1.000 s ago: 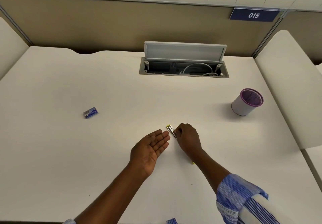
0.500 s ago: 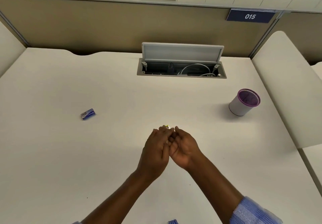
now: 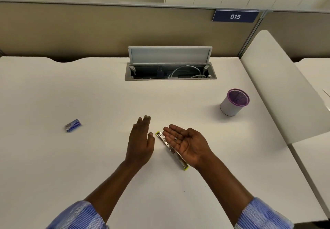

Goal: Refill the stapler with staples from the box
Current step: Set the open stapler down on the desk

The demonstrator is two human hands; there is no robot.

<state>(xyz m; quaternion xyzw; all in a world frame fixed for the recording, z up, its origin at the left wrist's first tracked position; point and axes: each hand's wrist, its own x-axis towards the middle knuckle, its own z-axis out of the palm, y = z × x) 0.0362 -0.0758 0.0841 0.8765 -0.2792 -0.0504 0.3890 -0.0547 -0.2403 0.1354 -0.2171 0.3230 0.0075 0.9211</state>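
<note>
1. The white desk [image 3: 71, 166] filled most of the head view, with a beige partition wall [image 3: 89, 32] standing along its far edge and a blue sign [image 3: 235, 16] reading 015 fixed near the top of that wall on the right.
2. A cable hatch [image 3: 170, 72] was set into the desk at its far middle, its grey lid [image 3: 169, 55] raised upright and pale cables lying inside.
3. The person's two forearms reached in from the near edge, each with a blue striped sleeve [image 3: 262, 214] pushed back toward the elbow.
4. A white cup with a purple mesh rim [image 3: 234, 102] stood upright on the right side of the desk, well apart from both hands.
5. The left hand [image 3: 141, 143] was held edge-on above the desk, back facing left, fingers straight and close together, holding nothing.
6. The right hand [image 3: 185, 143] was turned palm up with the fingers spread flat and loose, gripping nothing.
7. The stapler [image 3: 171, 150] lay opened out flat on the desk between the two hands, a thin metal strip with yellow-green ends, running diagonally from far left to near right; its right side was partly hidden under the right hand.
8. The small blue box [image 3: 72, 125] of staples lay on the left side of the desk, well apart from the left hand.
9. A tiny grey piece [image 3: 175, 138] rested on the open right palm near the base of the fingers; it was too small to identify.
</note>
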